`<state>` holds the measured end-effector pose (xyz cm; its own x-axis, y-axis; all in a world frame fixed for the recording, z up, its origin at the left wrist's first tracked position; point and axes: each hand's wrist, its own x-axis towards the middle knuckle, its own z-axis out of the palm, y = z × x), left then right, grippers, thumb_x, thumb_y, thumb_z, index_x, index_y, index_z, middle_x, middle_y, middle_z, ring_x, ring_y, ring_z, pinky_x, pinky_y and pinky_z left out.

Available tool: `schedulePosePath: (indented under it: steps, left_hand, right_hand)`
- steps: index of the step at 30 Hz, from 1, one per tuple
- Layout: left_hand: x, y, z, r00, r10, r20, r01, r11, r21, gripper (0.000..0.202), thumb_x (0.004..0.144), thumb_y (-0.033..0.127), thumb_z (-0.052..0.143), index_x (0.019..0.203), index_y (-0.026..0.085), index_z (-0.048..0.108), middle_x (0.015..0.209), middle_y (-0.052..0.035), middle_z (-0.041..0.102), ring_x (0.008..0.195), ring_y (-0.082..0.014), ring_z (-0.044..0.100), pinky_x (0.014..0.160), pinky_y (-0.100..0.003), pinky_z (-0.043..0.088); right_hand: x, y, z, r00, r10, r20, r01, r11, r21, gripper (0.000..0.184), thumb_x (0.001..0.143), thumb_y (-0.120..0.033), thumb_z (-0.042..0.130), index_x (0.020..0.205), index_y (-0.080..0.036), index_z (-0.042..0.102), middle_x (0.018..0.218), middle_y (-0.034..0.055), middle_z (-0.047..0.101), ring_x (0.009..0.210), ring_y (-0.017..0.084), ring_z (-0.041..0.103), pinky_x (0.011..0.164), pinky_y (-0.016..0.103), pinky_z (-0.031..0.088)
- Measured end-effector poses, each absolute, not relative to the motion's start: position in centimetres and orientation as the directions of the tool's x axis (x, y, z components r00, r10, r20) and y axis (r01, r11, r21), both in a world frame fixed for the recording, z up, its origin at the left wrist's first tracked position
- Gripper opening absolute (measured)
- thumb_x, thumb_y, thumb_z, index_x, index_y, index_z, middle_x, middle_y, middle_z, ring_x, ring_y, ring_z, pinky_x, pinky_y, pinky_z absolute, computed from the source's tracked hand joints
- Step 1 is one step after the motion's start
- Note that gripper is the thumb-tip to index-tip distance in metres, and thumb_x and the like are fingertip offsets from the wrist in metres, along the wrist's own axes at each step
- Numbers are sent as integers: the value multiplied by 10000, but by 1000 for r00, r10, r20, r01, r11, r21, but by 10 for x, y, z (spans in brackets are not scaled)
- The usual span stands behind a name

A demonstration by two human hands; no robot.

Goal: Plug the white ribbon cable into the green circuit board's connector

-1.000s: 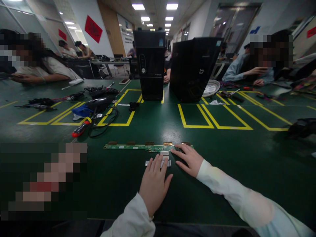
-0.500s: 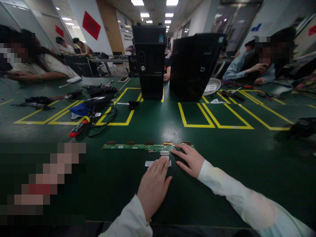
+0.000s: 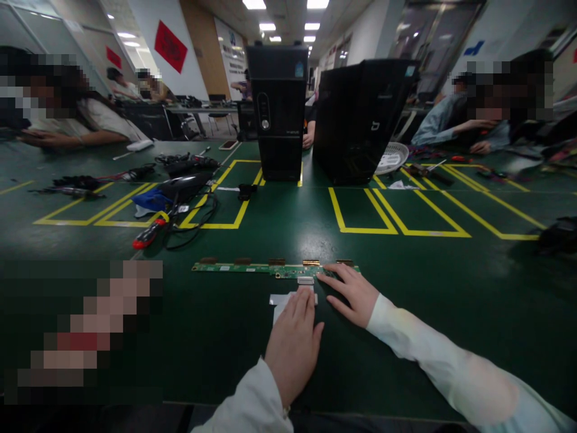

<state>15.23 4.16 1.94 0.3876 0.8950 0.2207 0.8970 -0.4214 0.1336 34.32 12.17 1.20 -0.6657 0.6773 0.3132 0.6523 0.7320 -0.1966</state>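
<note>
A long, narrow green circuit board (image 3: pixel 243 269) lies across the table in front of me, with brown tabs along its far edge. A white flat ribbon cable (image 3: pixel 279 299) runs from the connector (image 3: pixel 305 280) on the board's near edge to under my left hand (image 3: pixel 294 343). That hand presses flat on the cable, fingers stretched out and close together, hiding part of it. My right hand (image 3: pixel 354 294) rests at the board's right end with its fingers spread. Its fingertips touch the board's near side, and nothing is gripped.
Two black computer towers (image 3: pixel 282 114) stand at the table's middle. Left of them lie a red-handled screwdriver (image 3: pixel 148 234), dark cables (image 3: pixel 198 228) and a blue-and-black item (image 3: pixel 155 198). A white basket (image 3: pixel 392 157) sits behind yellow tape outlines (image 3: pixel 367 230). Other people sit around; a pixelated patch covers the lower left.
The whole view has shifted slightly, so things appear a little further right. My left hand has slid slightly right, baring more of the white cable. My right hand stays on the board.
</note>
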Motion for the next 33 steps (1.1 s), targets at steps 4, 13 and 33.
schedulePosePath:
  steps: [4, 13, 33]
  left_hand:
    - [150, 42, 23, 373, 894, 249, 889, -421, 179, 428, 907, 255, 462, 1288, 61, 483, 1356, -178, 509, 1261, -288, 467, 1045, -467, 398]
    - [143, 37, 29, 340, 881, 329, 888, -415, 195, 369, 920, 264, 443, 1234, 93, 535, 1254, -154, 583, 1199, -291, 516, 1021, -486, 419]
    - [151, 41, 21, 364, 894, 262, 886, -419, 198, 440, 932, 289, 437, 1312, 67, 458, 1362, -172, 510, 1259, -274, 476, 1036, -460, 416]
  right_hand:
    - [343, 121, 13, -664, 677, 318, 651, 732, -199, 440, 905, -340, 434, 1301, -165, 512, 1308, 159, 469, 1201, 279, 431, 991, 507, 392]
    - [343, 122, 13, -659, 678, 325, 652, 731, -203, 444, 889, -323, 464, 1303, -168, 507, 1308, 155, 470, 1198, 278, 432, 994, 503, 391]
    - [343, 122, 12, -655, 684, 320, 653, 726, -215, 447, 891, -340, 454, 1307, -187, 509, 1304, 149, 475, 1196, 286, 434, 982, 521, 392]
